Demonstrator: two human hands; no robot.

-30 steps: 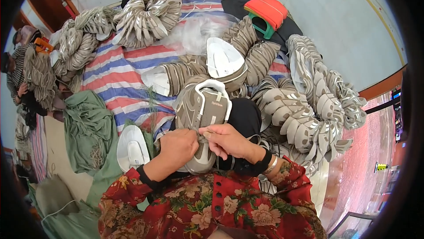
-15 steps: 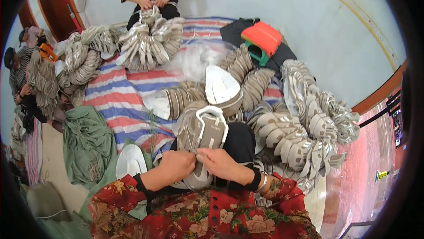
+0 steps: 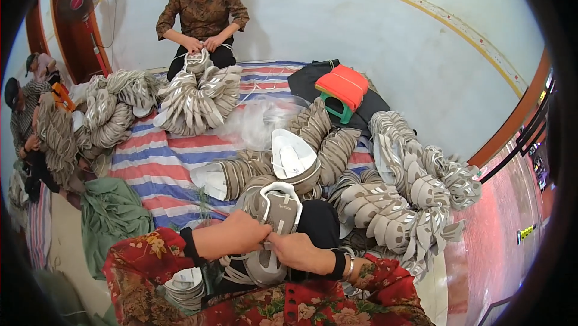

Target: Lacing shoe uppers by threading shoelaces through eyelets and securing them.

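Observation:
A taupe-and-grey shoe upper (image 3: 286, 211) with a white-edged collar rests in my lap, its toe toward me. My left hand (image 3: 244, 231) is closed in a pinch above the lacing area. My right hand (image 3: 294, 250) pinches right beside it, and the fingertips of both meet. Whatever sits between the fingers is too small to make out. The hands cover the middle of the shoe upper; its rounded grey toe (image 3: 265, 267) shows below them. Just beyond lies a row of nested shoe uppers, with a white-bottomed one (image 3: 292, 153) at its end.
Bundles of shoe uppers (image 3: 391, 205) lie to my right, others (image 3: 201, 94) before a person (image 3: 203, 13) seated opposite. A striped sheet (image 3: 150, 163) covers the floor. There is an orange-and-green stool (image 3: 342, 88), a green cloth (image 3: 111, 217) and a fan (image 3: 77, 1). More people (image 3: 27, 109) work far left.
The view has tilted up, showing more of the wall and the person opposite. My left forearm now lies more level, its elbow farther out. Both hands remain pinched together over the shoe upper.

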